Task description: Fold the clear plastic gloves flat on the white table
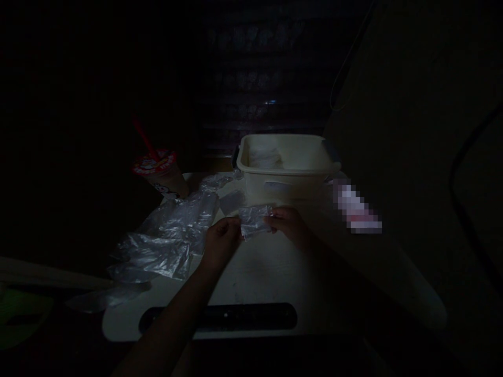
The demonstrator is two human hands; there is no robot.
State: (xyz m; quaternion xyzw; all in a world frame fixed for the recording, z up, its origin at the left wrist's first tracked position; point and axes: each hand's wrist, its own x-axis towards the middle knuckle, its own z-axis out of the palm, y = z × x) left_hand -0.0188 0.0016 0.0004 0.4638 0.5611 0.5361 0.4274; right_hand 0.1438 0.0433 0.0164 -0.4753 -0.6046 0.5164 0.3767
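A small clear plastic packet [255,221] is stretched between both hands above the white table [263,272]. My left hand [223,238] pinches its left edge, and my right hand [290,224] grips its right edge between thumb and fingers. Several crinkled clear plastic bags [168,235] lie in a heap left of my left hand. Just behind the held packet, a flat greyish packet [232,201] rests on the table. The view is very dark, so what the packet contains cannot be made out.
A cream plastic bin [291,183] with pale items inside stands at the table's back. At the back left is a drink cup [168,180] with a red straw. A blurred-out object [356,209] lies at the right. A dark slot [251,317] runs along the front edge.
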